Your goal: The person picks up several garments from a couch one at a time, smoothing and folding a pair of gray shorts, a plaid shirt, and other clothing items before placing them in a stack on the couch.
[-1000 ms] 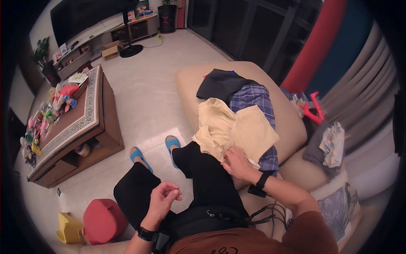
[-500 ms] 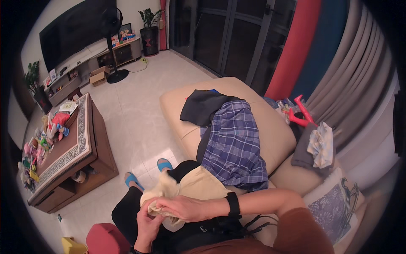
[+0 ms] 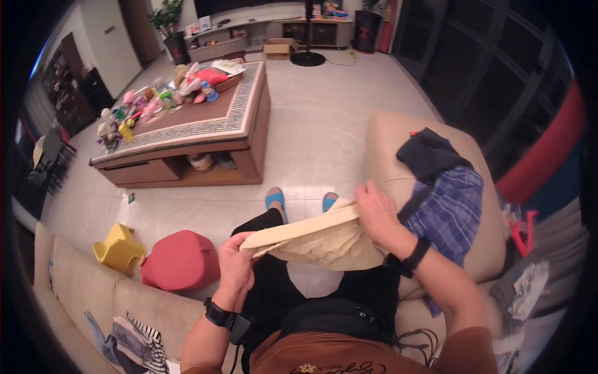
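Note:
A pale yellow garment (image 3: pixel 324 246) with a wide waistband is stretched across in front of me, above my knees. My left hand (image 3: pixel 237 263) pinches one end of the waistband. At the other end, higher and farther from me, my right hand (image 3: pixel 378 215) grips the band with closed fingers. The garment's lower part hangs loosely in folds. To the right, a blue plaid garment (image 3: pixel 445 206) and a dark garment (image 3: pixel 430 154) lie on the beige ottoman (image 3: pixel 386 134).
A brown coffee table (image 3: pixel 255 149) with many small toys stands ahead to the left. A red stool (image 3: pixel 184 258) and a yellow stool (image 3: pixel 118 246) sit beside the sofa (image 3: pixel 81 274), where more folded clothes (image 3: pixel 134 340) lie. A fan base (image 3: pixel 308 59) stands farther off.
My hands, close together on the bunched garment before, are now apart with its waistband pulled straight between them. The view has turned left, bringing the sofa clothes and stools into sight.

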Available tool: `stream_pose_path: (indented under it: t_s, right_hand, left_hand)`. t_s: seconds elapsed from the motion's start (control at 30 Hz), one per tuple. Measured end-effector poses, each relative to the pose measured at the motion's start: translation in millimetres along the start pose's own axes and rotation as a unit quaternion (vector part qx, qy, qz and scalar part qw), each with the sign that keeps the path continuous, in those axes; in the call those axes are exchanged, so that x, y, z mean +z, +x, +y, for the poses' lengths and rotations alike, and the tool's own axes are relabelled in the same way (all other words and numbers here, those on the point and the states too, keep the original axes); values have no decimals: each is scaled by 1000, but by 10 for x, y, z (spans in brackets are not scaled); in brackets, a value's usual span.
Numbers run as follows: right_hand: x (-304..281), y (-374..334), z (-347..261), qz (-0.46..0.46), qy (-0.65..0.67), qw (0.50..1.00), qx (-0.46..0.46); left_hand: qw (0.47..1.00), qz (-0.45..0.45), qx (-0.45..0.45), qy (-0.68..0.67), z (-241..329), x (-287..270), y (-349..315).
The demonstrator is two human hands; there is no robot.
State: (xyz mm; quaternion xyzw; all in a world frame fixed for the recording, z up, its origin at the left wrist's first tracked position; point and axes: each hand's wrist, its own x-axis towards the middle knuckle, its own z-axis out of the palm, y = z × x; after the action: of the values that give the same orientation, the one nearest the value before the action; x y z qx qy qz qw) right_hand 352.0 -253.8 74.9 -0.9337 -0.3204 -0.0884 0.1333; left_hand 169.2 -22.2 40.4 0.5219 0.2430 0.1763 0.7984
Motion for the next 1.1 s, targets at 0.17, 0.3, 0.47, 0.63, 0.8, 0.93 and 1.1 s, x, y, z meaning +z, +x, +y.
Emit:
stream_pose_path:
  t_s: [0.17,0.3,0.47,0.63,0.8,0.93,1.1]
  right_hand:
    - [93,174,100,-7,91,994,60]
    - [-495,371,-401,11,531,839,121]
    - [180,377,-330,-40,834,477,276]
    - [328,-28,-200,-148,784,522,303]
    - [499,-128,-106,-168,784,465,375]
    - [666,-235,-30,-212,752,501,373]
    - [1052,-450,-46,-289,347,868,207]
  left_hand:
    - [990,7,-72,-124,230,65,-62]
    - [999,40,3,-2,245,3,15]
    - [997,17,-42,56,135,77,168]
    - [980,-40,-161,-107,132,-91,134]
    - [928,-85,-224,-286,199,-93,120]
    - [868,-84,-225,-434,271,-180,92]
    - [881,-177,-245,-363,419,218,-363]
